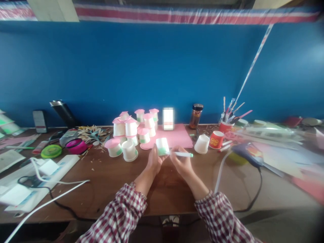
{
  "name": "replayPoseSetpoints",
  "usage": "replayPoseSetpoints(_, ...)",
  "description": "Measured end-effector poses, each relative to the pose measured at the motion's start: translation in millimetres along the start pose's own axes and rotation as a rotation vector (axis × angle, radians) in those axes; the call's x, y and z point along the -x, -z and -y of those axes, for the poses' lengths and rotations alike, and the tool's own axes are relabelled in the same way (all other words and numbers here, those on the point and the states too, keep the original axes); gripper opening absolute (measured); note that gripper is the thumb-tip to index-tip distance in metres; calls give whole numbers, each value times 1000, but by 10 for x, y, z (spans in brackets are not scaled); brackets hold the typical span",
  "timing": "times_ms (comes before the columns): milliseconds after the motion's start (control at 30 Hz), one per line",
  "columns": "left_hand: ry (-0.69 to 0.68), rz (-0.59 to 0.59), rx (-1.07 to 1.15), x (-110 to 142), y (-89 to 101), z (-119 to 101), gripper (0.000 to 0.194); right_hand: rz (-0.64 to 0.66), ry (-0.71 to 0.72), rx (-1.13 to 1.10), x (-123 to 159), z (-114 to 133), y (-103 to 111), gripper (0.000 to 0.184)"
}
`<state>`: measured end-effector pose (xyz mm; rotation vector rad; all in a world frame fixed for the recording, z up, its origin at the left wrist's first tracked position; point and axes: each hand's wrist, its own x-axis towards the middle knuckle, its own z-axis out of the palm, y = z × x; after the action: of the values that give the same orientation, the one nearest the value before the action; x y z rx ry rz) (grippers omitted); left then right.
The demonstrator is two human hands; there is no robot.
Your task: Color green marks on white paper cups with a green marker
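My left hand (153, 160) is closed around a small white paper cup (162, 145) that has a green patch coloured on its lower side. In my right hand (182, 162) is a white marker (183, 154) with a green end; its tip meets the cup's side near the green patch. Left of my hands stand several white paper cups with pink paper tops, one of them a low cup (113, 148) in front. Beside it an uncovered white cup (130, 151) stands mouth up. Another white cup (201, 144) is to the right of my hands.
Pink paper (179, 133) lies behind my hands. At right are a red paper cup (216, 139), a glue gun (246, 153) with its cord, and a cup of tools (225, 126). A dark bottle (196, 116) stands behind. A power strip (68, 165) with cables lies left.
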<state>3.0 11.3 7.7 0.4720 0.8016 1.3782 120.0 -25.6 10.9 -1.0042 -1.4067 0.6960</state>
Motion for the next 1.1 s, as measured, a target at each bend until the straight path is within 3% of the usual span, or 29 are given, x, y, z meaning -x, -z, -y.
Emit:
replayPoseSetpoints(167,-16,-11,24,-23,7,-10,35,-39,-64,-106,-31,38,4,11)
replayPoseSetpoints(500,-26,3,33,-86,84,37,44,28,-109,-181,-47,34,-20,14)
replayPoseSetpoints(933,8,1,-12,-44,51,40,47,-96,-76,7,-43,-89,-12,25)
replayPoseSetpoints(1100,-37,-1,-34,-51,73,59,44,-64,-63,44,-34,-105,-16,26)
